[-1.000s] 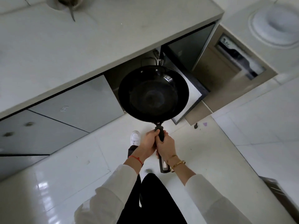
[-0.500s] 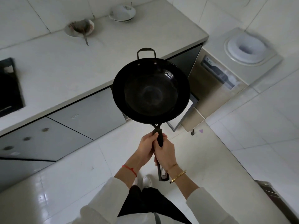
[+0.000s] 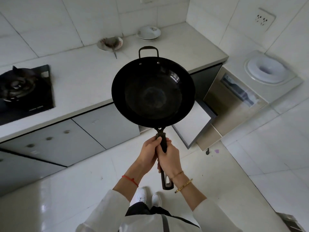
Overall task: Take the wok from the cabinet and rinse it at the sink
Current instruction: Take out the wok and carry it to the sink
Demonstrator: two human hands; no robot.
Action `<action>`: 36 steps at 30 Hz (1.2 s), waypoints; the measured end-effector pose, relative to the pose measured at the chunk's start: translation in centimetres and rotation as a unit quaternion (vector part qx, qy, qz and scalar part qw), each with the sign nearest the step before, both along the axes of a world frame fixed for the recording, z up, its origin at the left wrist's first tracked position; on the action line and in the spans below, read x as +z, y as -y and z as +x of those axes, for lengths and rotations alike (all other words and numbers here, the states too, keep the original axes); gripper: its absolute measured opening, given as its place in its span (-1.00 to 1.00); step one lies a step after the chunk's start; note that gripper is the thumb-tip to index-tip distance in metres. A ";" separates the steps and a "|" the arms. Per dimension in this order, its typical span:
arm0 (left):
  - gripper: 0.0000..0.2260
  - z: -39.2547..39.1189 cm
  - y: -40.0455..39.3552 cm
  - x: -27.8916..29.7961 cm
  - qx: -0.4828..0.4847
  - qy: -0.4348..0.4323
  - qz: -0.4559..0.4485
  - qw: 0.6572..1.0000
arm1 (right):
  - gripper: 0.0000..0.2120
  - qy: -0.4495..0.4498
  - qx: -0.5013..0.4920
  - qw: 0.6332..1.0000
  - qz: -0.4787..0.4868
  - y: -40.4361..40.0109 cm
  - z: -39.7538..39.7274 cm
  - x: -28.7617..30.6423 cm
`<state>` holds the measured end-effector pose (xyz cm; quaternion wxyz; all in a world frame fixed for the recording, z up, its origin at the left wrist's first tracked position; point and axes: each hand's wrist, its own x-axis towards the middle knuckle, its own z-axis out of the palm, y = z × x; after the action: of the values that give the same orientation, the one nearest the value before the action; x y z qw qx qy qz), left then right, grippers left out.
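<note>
A black wok [image 3: 153, 92] with a small loop handle at its far rim hangs level in the air, in front of the counter edge and above the floor. Its long black handle runs back toward me. My left hand [image 3: 148, 154] and my right hand [image 3: 169, 159] are both wrapped around that handle, side by side. The wok's bowl looks empty and dark. Behind it the cabinet door [image 3: 194, 126] stands swung open, its white inner face showing. No sink is in view.
A pale counter [image 3: 80, 77] carries a black gas hob [image 3: 25, 91] at left, a dirty dish with a spoon [image 3: 110, 44] and a white bowl [image 3: 148, 33] near the wall. A water dispenser [image 3: 260, 77] stands at right. Glossy white floor tiles [image 3: 234, 173] surround my feet.
The wok has come out of the open cabinet and risen to counter height, both hands still on the handle. My view has lifted, so the hob, wall and bowls now show.
</note>
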<state>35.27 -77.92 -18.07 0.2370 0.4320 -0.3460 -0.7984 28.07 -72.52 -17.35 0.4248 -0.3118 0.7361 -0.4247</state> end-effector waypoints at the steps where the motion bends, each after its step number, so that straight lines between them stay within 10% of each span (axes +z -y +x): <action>1: -0.74 0.5 -0.1 0.1 0.008 -0.002 0.002 1.000 | -0.83 -0.003 0.006 1.000 -0.002 0.0 0.4 0.1; 17: -0.73 9.7 -2.2 0.3 0.199 -0.002 -0.004 0.980 | -0.82 0.000 0.175 0.984 -0.013 0.7 8.6 0.6; 36: -0.77 30.6 -5.0 -0.5 0.488 -0.014 -0.002 0.873 | -0.83 0.018 0.458 0.889 0.008 3.0 29.6 0.1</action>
<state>65.88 -72.89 -18.58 0.6025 0.5341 -0.0897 -0.5863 57.63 -75.57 -17.23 0.5882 -0.6026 0.5074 -0.1827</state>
